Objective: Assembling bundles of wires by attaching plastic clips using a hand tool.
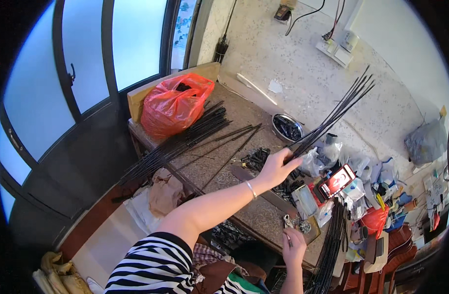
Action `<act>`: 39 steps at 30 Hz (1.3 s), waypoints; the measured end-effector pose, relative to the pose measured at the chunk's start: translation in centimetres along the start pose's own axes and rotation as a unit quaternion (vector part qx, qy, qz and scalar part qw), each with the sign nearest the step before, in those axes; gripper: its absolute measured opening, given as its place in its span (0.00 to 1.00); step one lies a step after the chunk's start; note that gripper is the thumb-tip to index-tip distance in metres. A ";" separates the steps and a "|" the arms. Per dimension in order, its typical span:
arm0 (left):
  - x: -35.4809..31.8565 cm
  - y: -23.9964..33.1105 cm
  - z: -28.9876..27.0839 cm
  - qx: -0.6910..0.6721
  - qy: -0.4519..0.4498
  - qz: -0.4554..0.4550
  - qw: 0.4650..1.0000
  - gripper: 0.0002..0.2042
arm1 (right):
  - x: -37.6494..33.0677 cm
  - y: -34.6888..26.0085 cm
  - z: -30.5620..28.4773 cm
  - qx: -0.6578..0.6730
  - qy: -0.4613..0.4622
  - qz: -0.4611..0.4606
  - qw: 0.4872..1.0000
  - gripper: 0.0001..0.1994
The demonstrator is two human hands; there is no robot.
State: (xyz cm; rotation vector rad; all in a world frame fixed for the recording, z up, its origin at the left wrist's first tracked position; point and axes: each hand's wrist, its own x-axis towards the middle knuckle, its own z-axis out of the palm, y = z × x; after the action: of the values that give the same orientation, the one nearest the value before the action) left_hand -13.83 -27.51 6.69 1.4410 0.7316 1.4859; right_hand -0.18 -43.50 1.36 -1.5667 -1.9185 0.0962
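Orange plastic marks the far left of the tabletop (pixel 263 215): a bulging bag (pixel 173 105) sits at its back corner, just beside a long pile of thin black rods (pixel 180 142) that lies slantwise across the surface. A crumpled tan cloth (pixel 164 192) hangs at the near edge below them. Further right, the person's left hand (pixel 278 166) reaches out over the tabletop, fingers curled round the lower end of a bundle of black rods (pixel 337 112) that fans up and away toward the speckled wall. Under that hand lies a heap of small black parts (pixel 256 158), and behind it a round metal dish (pixel 287 127) holds more of them. Lower down, the right hand (pixel 294 247) rests at the near edge, pinching a small metal tool (pixel 288 223); what kind cannot be told. To the right stands a red phone (pixel 337 180) among mixed clutter, with another sheaf of black rods (pixel 332 240) leaning below.
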 end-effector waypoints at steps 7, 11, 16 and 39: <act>-0.9 0.9 -0.4 -0.320 -0.087 -0.143 0.933 0.13 | 6.7 -4.1 6.4 0.140 0.143 -0.012 0.980 0.25; -0.4 0.5 -6.0 -0.156 -0.250 -0.146 0.944 0.10 | 7.1 -6.1 4.3 0.507 -0.005 0.232 0.830 0.11; 1.3 -5.5 -17.1 0.597 -0.231 -0.019 0.768 0.08 | 8.2 -4.6 2.3 0.497 0.075 0.169 0.847 0.07; 22.7 -17.9 8.9 0.103 -0.304 -0.070 0.944 0.04 | 13.6 12.6 -7.5 0.373 0.242 0.148 0.883 0.09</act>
State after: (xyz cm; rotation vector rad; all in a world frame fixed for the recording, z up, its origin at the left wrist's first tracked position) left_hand 0.68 -1.41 1.87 1.8388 0.5903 0.7944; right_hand 13.43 -30.18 7.57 -1.1746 -1.0435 0.4691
